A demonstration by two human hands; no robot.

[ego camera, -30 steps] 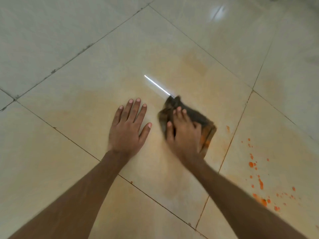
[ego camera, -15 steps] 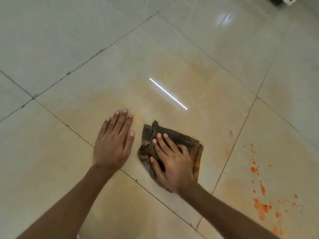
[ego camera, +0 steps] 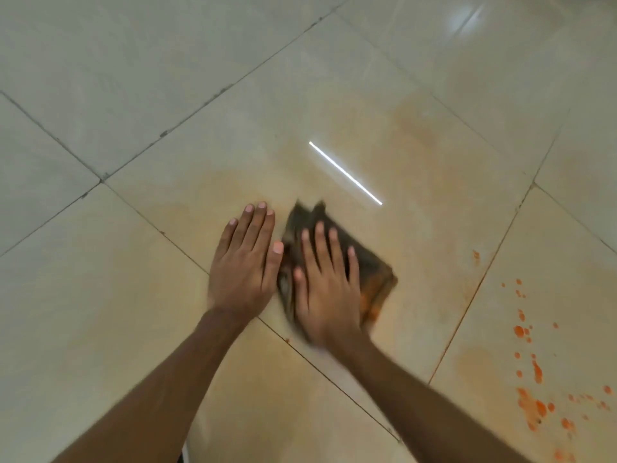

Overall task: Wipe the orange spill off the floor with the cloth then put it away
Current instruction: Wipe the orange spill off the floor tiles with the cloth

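Observation:
A dark brown cloth [ego camera: 370,269], stained orange at its right edge, lies folded on the pale floor tiles. My right hand [ego camera: 325,289] presses flat on it with straight, spread fingers. Just to its left, my left hand [ego camera: 245,262] rests flat on the tile, its thumb touching the cloth's left edge. Orange spill drops [ego camera: 531,402] are scattered on the tile at the lower right, well apart from the cloth. A faint orange smear [ego camera: 417,128] tints the central tile beyond the hands.
Glossy beige tiles with dark grout lines [ego camera: 480,282] fill the whole view. A bright strip of reflected light [ego camera: 345,173] lies just beyond the cloth. A small orange speck [ego camera: 476,254] sits near the grout line to the right.
My right hand slid the cloth toward me, then pushed it away again and closer to my left hand. My left hand stayed flat on the tile.

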